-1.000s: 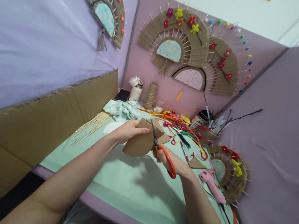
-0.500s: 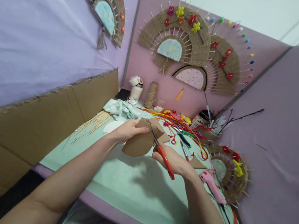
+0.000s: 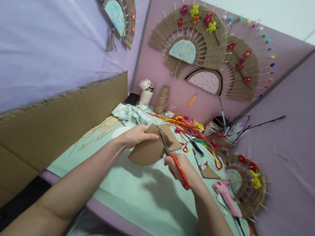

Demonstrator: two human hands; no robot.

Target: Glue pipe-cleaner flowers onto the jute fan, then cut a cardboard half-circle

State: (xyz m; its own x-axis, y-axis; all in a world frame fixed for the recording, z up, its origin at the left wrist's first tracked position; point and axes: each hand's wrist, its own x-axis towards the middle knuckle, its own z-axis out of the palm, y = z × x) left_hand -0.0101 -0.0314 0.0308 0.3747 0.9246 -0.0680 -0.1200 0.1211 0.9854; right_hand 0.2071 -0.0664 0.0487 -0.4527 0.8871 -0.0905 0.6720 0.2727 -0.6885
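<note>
My left hand (image 3: 138,136) grips a brown cardboard piece (image 3: 146,153) with a rounded lower edge, holding it above the pale green table (image 3: 136,194). My right hand (image 3: 182,170) is closed in the handles of red scissors (image 3: 176,165). The scissor blades reach up and left into the cardboard's upper part, close to my left fingertips. A trimmed flap of cardboard (image 3: 172,138) sticks out to the right of the blades.
A pink glue gun (image 3: 227,193) and a woven fan (image 3: 244,183) lie at the right. Coloured pipe cleaners (image 3: 193,133), pens, a cardboard scrap (image 3: 209,173), bamboo sticks (image 3: 100,131), cloth (image 3: 130,113) and a twine spool (image 3: 162,99) are behind. A large cardboard sheet (image 3: 32,134) leans at the left.
The scissor blades have closed a little further into the cardboard. The view has shifted slightly to the left; both hands stay in about the same place.
</note>
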